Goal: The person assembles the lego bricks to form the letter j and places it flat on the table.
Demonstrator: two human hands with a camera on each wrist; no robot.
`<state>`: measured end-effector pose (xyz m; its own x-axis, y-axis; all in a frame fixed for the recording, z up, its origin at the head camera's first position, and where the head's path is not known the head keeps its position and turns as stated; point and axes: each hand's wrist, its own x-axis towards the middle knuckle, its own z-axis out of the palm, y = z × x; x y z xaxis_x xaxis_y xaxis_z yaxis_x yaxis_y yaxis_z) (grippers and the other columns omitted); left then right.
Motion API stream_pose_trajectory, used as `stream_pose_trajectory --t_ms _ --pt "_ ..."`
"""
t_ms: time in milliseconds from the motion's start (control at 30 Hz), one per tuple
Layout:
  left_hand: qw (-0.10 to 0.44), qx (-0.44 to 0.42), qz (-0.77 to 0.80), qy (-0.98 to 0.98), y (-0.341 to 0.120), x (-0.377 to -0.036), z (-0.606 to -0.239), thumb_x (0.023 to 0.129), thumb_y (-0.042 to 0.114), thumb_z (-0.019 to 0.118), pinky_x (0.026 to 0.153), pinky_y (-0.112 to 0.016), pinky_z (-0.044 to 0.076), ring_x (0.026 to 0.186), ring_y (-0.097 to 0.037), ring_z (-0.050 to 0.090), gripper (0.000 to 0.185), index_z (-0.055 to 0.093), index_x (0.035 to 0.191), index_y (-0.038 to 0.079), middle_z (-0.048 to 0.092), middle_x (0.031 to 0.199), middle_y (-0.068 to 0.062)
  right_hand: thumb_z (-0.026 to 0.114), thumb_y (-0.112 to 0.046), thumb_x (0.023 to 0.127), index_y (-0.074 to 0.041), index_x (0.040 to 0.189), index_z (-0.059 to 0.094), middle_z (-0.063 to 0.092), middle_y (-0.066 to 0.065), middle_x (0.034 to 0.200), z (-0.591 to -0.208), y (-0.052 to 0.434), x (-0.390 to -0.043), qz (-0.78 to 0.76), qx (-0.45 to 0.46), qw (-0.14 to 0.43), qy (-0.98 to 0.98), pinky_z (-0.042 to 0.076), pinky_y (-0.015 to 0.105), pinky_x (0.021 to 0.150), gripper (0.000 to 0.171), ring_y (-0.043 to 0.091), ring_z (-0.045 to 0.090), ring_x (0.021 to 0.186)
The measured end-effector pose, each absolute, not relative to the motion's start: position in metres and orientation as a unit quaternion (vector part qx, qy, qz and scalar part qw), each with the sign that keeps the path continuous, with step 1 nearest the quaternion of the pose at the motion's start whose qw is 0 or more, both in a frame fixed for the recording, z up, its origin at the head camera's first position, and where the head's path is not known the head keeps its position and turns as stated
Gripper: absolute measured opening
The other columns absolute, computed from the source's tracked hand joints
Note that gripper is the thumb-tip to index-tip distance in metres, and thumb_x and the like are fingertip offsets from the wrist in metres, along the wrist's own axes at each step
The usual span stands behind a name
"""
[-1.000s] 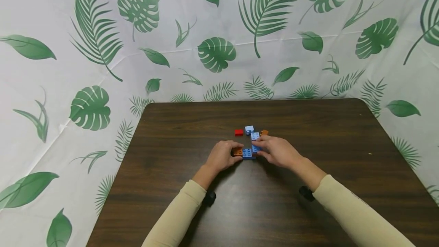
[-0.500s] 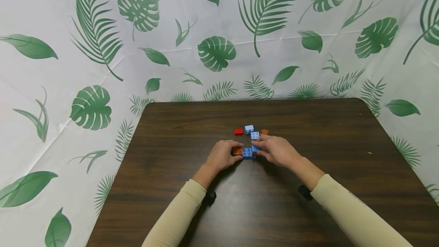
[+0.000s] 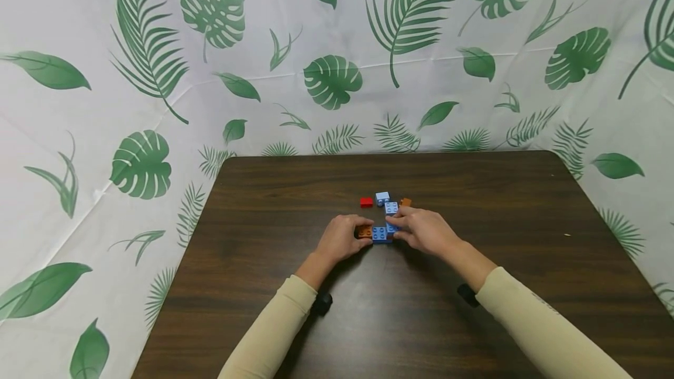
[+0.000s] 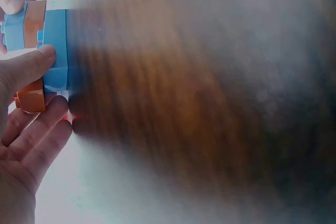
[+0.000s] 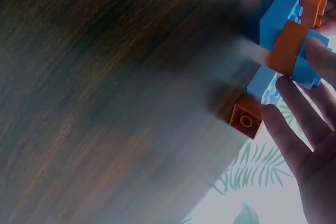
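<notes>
In the head view, my left hand (image 3: 338, 240) grips one end of a small toy building brick assembly, its thumb and fingers around an orange brick (image 3: 365, 231). Beneath that brick is a longer blue brick (image 4: 56, 51), which my left thumb touches in the left wrist view. At the assembly's other end stands a second orange brick (image 5: 287, 48), with a smaller blue brick (image 5: 308, 62) on top. My right hand (image 3: 427, 233) pinches this upper blue brick between thumb and fingers. Studs show between the second orange brick and the long blue one.
Just behind the assembly lie a light blue brick (image 3: 391, 208), a paler blue one (image 3: 382, 198) and a red brick (image 3: 366, 202). Another orange brick (image 3: 405, 202) is partly hidden by my right hand. A leaf-print cloth (image 3: 284, 92) hangs behind the dark wooden table (image 3: 295, 186).
</notes>
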<state>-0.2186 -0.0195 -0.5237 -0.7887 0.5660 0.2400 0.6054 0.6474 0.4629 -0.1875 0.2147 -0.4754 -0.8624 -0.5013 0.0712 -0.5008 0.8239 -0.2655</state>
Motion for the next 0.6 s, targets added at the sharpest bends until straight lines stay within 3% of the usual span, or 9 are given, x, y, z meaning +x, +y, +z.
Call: stream_pose_trajectory --t_ms 300,433,600 --pt "0.013 -0.323 -0.273 -0.906 -0.0220 -0.2201 -0.5230 0.081 0.033 0.082 0.088 -0.032 0.050 0.099 -0.012 0.064 0.042 0.072 0.118 0.018 0.069 0.113 0.003 0.075 -0.027 0.088 -0.016 0.132 0.065 0.063 0.002 0.112 -0.4778 0.2144 -0.1880 -0.139 -0.262 -0.004 0.955 0.051 0.034 0.064 0.045 0.012 0.058 0.078" --pt "-0.003 -0.319 -0.279 -0.906 -0.0209 -0.2197 -0.5221 0.083 0.038 0.080 0.087 -0.032 0.050 0.099 -0.012 0.063 0.047 0.070 0.123 0.017 0.068 0.117 0.002 0.075 -0.029 0.089 -0.018 0.132 0.065 0.063 0.008 0.124 -0.4800 0.2173 -0.1874 -0.138 -0.253 0.002 0.958 0.055 0.044 0.075 0.046 0.022 0.066 0.095" --pt "0.001 -0.308 -0.277 -0.910 -0.0204 -0.2207 -0.5218 0.083 0.038 0.079 0.088 -0.030 0.049 0.100 -0.011 0.063 0.049 0.068 0.126 0.017 0.068 0.120 0.002 0.073 -0.031 0.090 -0.019 0.134 0.064 0.059 0.016 0.133 -0.4752 0.2190 -0.1887 -0.147 -0.245 0.026 0.958 0.050 0.053 0.087 0.046 0.033 0.061 0.115"
